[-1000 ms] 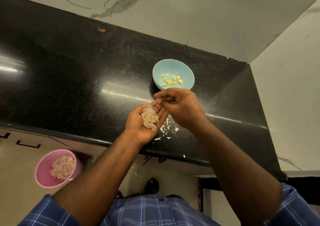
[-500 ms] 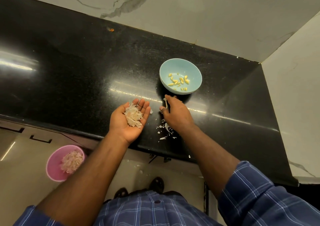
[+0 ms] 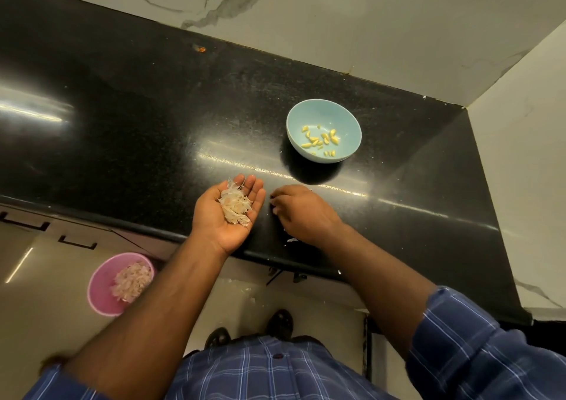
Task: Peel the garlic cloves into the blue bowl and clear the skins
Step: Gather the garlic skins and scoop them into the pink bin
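Polished black granite counter (image 3: 153,118). Right hand (image 3: 301,211) has dropped from the left hand (image 3: 228,213) to the counter beside it, fingers curled down on scraps; grip unclear. Left palm stays flat, cupping papery garlic skins (image 3: 235,206). Round light-blue bowl (image 3: 324,130) of peeled cloves sits beyond the right hand: skin clearing underway.

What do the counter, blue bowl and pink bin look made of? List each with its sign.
Counter: polished black stone, likely granite; fine speckle and sharp light streaks.
Blue bowl: smooth and softly glossy; ceramic or melamine, cannot tell which.
Pink bin: probably plastic; thin rim, even matte colour.
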### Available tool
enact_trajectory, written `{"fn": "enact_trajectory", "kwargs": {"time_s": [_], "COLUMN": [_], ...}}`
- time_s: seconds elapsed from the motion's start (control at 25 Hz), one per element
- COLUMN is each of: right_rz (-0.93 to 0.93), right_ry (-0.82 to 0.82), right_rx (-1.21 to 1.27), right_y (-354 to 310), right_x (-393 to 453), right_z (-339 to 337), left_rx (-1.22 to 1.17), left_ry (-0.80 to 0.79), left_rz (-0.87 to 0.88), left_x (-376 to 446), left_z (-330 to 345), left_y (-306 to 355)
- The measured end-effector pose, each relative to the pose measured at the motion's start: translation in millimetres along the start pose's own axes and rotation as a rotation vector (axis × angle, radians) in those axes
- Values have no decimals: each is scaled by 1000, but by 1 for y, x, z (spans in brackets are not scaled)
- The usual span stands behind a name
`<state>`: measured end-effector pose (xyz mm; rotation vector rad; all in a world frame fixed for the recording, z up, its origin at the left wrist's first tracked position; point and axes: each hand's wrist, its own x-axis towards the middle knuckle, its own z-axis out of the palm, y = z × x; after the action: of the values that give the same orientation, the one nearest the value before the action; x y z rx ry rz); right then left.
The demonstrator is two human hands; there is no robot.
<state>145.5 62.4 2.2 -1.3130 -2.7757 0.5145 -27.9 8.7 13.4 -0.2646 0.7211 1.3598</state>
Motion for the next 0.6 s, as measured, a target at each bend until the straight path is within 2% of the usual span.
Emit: {"fn": "enact_trajectory", "kwargs": {"time_s": [0.08,0.2,0.28,0.48,0.6], "right_rz": [45,413,588,624,583], "right_ry": [117,438,498,485,569], "right_rx": [117,441,499,645,759], "right_y": [11,33,34,-26,-20], "right_x": [-23,-42,-47,-40,-33], "right_z": [0,-6,1,39,25], "left_rx": [0,-1,12,28,35], "left_ry": [-1,-2,-4,-7,-6], "left_rz": [-7,-19,-29,-35,-42], "left_x": [-1,0,0,0,-1], "left_z": [-2,-3,-1,0,-3], "left_y": [1,0,-2,-2,-2]}}
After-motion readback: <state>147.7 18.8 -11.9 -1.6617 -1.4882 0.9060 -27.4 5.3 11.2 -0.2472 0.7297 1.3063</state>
